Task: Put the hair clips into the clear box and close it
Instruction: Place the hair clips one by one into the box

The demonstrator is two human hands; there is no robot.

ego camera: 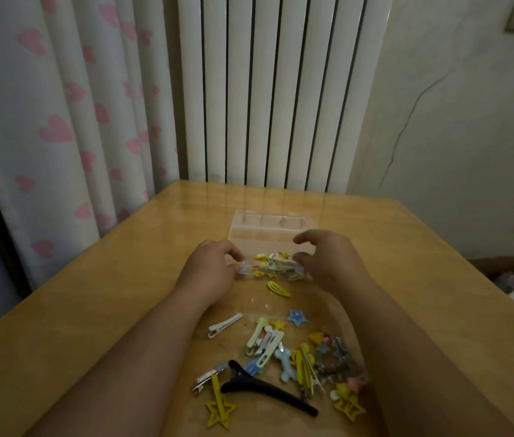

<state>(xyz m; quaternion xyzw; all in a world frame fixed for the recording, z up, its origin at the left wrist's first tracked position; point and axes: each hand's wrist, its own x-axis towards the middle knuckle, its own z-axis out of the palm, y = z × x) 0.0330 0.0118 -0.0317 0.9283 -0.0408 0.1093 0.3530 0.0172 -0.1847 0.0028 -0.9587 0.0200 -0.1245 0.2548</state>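
Several hair clips, mostly yellow, lie in the near part of the clear box, which sits open at mid-table with its lid laid back toward 12 o'clock. The left hand pinches the box's 8 o'clock corner. The right hand arches curled fingers over the 4 o'clock corner, and whether it grips cannot be told. At 6 o'clock from the box, loose clips and a long black clip lie on the wooden table. Beyond it at 12 o'clock stands a white radiator.
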